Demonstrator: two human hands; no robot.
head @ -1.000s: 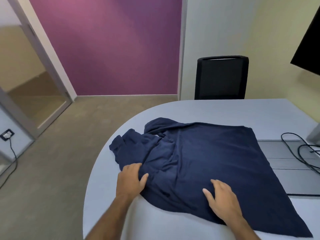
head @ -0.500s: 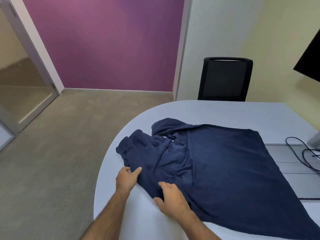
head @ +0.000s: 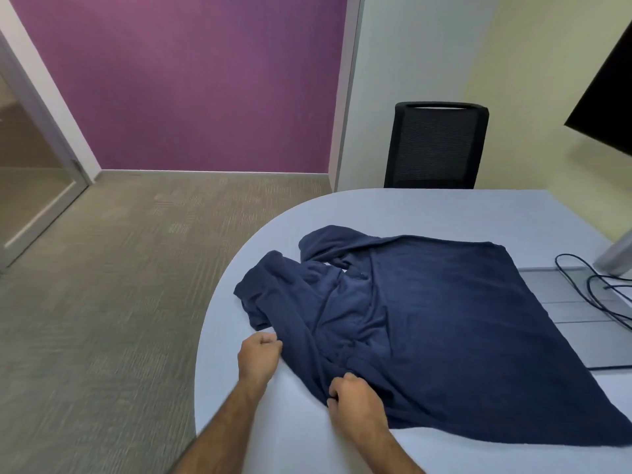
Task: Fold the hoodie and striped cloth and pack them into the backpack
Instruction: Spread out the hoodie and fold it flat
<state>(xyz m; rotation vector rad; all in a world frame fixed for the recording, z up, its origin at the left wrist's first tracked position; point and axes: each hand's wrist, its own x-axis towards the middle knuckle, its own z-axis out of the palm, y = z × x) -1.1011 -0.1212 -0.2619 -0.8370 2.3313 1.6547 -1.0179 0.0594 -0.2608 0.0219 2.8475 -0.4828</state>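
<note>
Hidden: the hoodie (head: 427, 323) runs out of frame at the lower right; its sleeves and hood are bunched at the left and hard to tell apart. Backpack and striped cloth are out of view.
Hoodie: navy, spread on the pale blue surface (head: 427, 210), near the rounded left end.
Left hand (head: 259, 357): grip closed, fingers curled on the hoodie's near left edge.
Right hand (head: 355, 398): grip closed, pinching a fold of the near hem.
Cables (head: 595, 289): black, beside the hoodie's right edge.
Chair (head: 436, 145): black, behind the surface.
</note>
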